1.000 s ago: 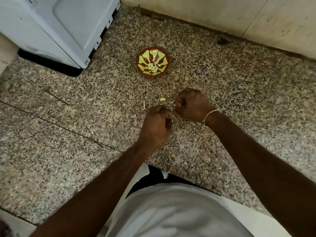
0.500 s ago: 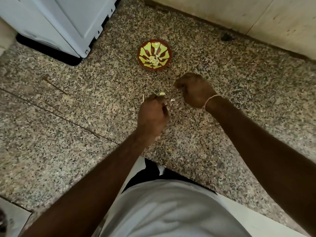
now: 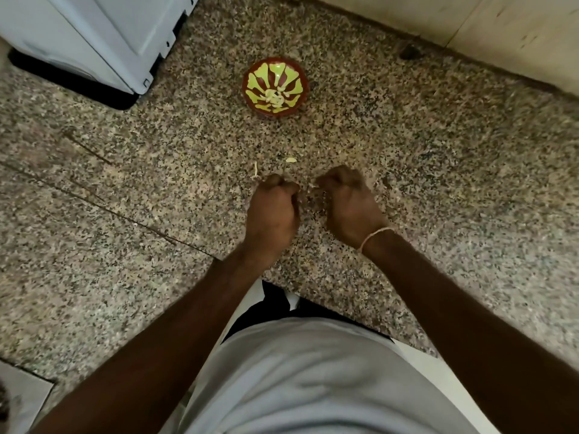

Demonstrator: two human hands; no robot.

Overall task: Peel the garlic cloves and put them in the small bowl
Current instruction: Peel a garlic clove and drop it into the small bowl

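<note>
Your hands have come back together after parting half a second ago — the next clove is likely under way. Your left hand (image 3: 272,211) and right hand (image 3: 347,202) sit just apart, fingers curled; a pale scrap (image 3: 313,185) shows between them, but whether either hand pinches a clove you cannot tell. Farther off, the small bowl (image 3: 275,86) holds several peeled cloves (image 3: 273,98). One loose pale piece (image 3: 291,159) lies on the speckled counter (image 3: 438,183) between bowl and hands — clove or skin is unclear.
</note>
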